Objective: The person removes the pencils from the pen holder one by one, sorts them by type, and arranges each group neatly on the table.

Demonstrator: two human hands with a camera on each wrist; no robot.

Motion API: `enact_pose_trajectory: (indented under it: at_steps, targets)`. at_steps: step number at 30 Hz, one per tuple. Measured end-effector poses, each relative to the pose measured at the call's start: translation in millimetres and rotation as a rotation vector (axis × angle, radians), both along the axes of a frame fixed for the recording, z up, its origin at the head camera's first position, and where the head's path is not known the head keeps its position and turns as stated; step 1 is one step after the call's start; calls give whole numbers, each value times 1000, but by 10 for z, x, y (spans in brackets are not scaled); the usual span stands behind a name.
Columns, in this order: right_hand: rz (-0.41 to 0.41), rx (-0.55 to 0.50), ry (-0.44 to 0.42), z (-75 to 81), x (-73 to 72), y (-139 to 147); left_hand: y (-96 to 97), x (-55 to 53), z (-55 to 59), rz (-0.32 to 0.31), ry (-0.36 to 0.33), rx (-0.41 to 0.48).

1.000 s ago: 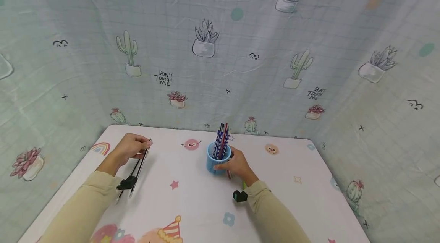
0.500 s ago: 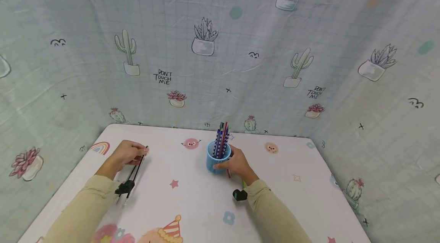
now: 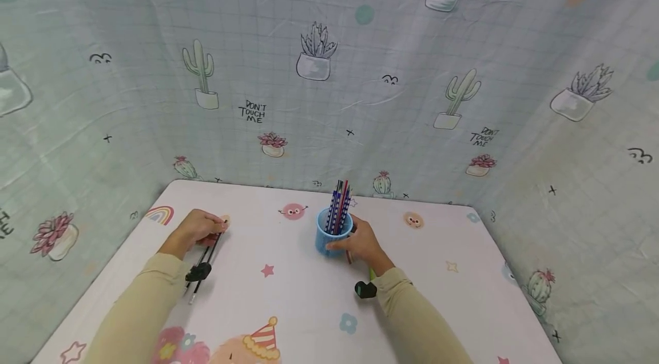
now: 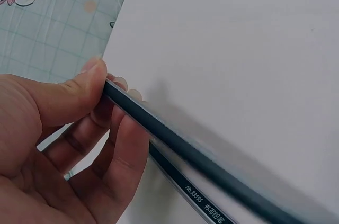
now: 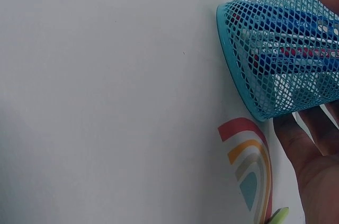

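Note:
In the head view my left hand [image 3: 198, 228] is over the left part of the table, pinching a dark pencil [image 4: 159, 128] near its end between thumb and fingers. A second dark pencil [image 4: 180, 175], printed with white lettering, runs beneath the first; its upper end is hidden behind the fingers. Both slant back toward the wrist. My right hand [image 3: 364, 245] grips a light blue mesh pen cup [image 3: 325, 245] from its right side, thumb across the front. Several patterned pencils [image 3: 337, 209] stand in the cup, leaning slightly right. The cup is upright on the table.
The white table [image 3: 298, 301] carries printed cartoon shapes. A small green object [image 5: 279, 215], partly hidden by the right wrist in the head view, lies near a printed rainbow. A fabric backdrop [image 3: 231, 141] with cactus prints rises behind and at both sides.
My left hand has shifted slightly toward me with the pencils, which now lie lower. My right hand stays on the cup. The head view has swung slightly to the left.

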State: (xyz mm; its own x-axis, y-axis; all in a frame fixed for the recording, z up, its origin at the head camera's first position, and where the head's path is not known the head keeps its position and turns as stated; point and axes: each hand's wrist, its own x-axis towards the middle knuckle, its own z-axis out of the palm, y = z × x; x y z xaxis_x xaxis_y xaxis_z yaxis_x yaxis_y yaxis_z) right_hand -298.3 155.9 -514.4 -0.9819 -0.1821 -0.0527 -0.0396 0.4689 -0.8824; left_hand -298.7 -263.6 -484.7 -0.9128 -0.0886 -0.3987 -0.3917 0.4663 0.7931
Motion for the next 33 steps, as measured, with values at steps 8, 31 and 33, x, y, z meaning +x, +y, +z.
enact_pose_trajectory:
  at_steps: [8,31,33]
  targets:
    - [-2,-14,0,11,16,-32,-59,-94,-59,26,-59,-64]
    - [-20,-10,-12,-7,53,-46,-102,-131,-126,40,-33,-158]
    - [-19,-9,-7,-4,48,-45,-118,-134,-126,22,-10,-173]
